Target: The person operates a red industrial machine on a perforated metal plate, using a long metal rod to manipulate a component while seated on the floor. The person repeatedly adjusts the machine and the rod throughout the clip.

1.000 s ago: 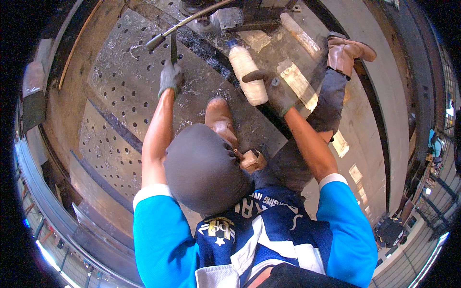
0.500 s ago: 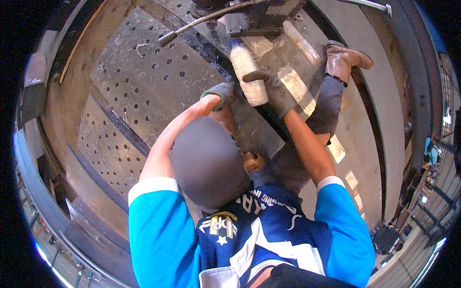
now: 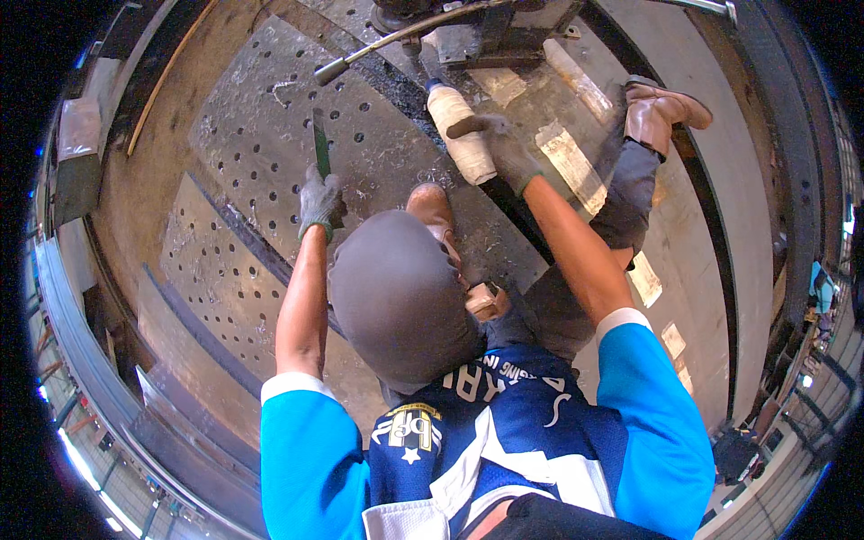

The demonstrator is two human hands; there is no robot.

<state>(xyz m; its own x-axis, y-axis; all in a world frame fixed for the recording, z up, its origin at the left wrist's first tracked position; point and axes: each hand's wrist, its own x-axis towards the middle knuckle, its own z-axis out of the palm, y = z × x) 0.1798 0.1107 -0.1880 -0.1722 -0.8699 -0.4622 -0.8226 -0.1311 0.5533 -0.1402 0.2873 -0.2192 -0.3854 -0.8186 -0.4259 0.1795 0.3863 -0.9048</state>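
Observation:
My left hand (image 3: 321, 200), in a grey knitted glove, is closed round the lower end of a thin, flat, dark green strip (image 3: 320, 144). The strip points away from me over a steel plate (image 3: 256, 117) drilled with several holes. On the right, my gloved right hand (image 3: 511, 160) grips a cream-coloured bottle (image 3: 461, 135) with a dark neck. The bottle lies slanted, its neck toward the foot of a drilling machine (image 3: 504, 36). Part of the right hand's grip is hidden behind the bottle.
A lever with a black knob (image 3: 332, 71) reaches left from the drilling machine. Metal shavings are scattered over the plate. My brown boots (image 3: 661, 108) rest on the steel, and pale patches (image 3: 571, 166) mark the surface at right. A dark gap runs between plates.
My left hand has moved left, away from the bottle, and the green strip now shows in it. My right hand stays on the bottle, which has shifted little in the picture.

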